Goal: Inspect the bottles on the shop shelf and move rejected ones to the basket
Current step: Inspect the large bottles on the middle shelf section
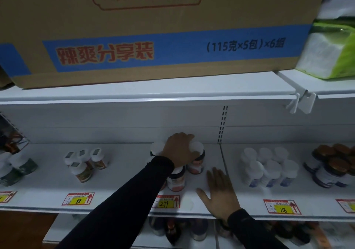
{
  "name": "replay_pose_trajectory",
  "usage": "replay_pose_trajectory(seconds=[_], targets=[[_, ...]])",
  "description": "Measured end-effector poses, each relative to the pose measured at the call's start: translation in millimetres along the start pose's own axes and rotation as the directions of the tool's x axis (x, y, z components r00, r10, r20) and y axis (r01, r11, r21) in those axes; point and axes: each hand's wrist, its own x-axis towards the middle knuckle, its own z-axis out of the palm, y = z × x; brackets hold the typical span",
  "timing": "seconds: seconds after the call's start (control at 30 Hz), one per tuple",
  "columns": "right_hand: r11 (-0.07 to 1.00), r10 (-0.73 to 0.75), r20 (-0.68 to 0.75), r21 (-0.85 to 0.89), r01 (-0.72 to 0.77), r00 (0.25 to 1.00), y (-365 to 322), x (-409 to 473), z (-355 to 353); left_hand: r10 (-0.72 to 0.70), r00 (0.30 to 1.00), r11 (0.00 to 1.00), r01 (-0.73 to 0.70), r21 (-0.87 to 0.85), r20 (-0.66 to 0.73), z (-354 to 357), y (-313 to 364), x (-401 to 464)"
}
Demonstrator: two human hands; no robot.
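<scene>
Fingers [194,153] of the left hand [180,150] curl over the white caps of pink-labelled bottles [196,161] midway back on the white shelf [119,189], though whether they grip one is unclear. Right hand [221,193] lies flat, fingers spread, near the shelf's front edge beside them.

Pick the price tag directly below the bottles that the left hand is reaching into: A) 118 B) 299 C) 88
B: the left hand sits over the pink-labelled bottles, and the yellow tag reading 299 is on the shelf edge just below them.
</scene>
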Motion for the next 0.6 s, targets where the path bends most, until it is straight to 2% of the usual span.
replay_pose_trajectory(seconds=[0.13,0.23,0.43,0.53,0.6], targets=[[1.000,-0.012,0.006,0.013,0.012,1.000,0,-1,1,-0.017,1.000,0.995,0.015,0.102,0.015,10,11,3],[1.000,-0.019,0.006,0.003,0.019,1.000,2,1,4,-0.027,0.999,0.997,0.028,0.071,-0.018,15,13,4],[1.000,-0.012,-0.016,0.026,0.012,1.000,3,1,4,-0.071,0.994,0.983,0.055,-0.177,-0.086,5,19,0],[0.999,-0.052,0.035,0.002,0.052,0.998,4,2,0,-0.129,0.980,0.927,0.064,-0.371,-0.152,-7,22,-6],[0.998,-0.066,0.071,0.008,0.066,0.995,8,8,2,-0.186,0.966,0.850,0.066,-0.523,-0.179,-13,23,-10]])
